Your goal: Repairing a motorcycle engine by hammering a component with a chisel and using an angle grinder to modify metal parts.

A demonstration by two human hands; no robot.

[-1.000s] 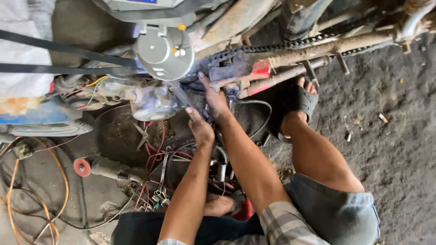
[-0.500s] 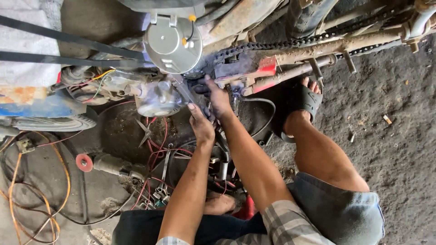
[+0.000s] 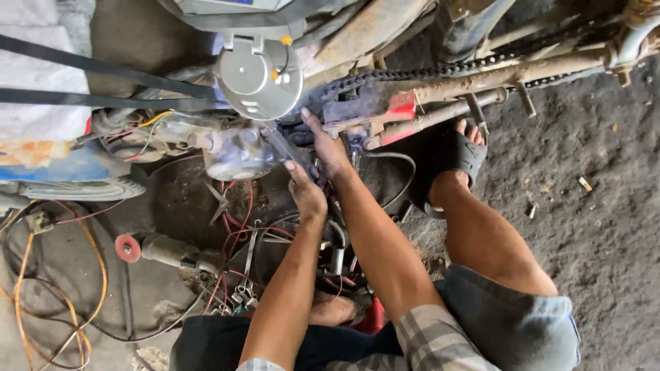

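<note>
Soft, even daylight fills the scene without hard shadows, the round metal cover (image 3: 259,77) catches a pale sheen, the hollow under the engine (image 3: 237,154) lies dim, and the frame's edges bend and blur slightly.

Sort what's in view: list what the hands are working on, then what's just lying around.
In hand:
left hand
right hand
slim metal tool
silver engine part

Lying about:
pliers
loose red wires
orange cable
red-capped cylinder
drive chain

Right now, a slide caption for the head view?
Both hands, left hand and right hand, work beside a motorcycle's silver engine.
</note>
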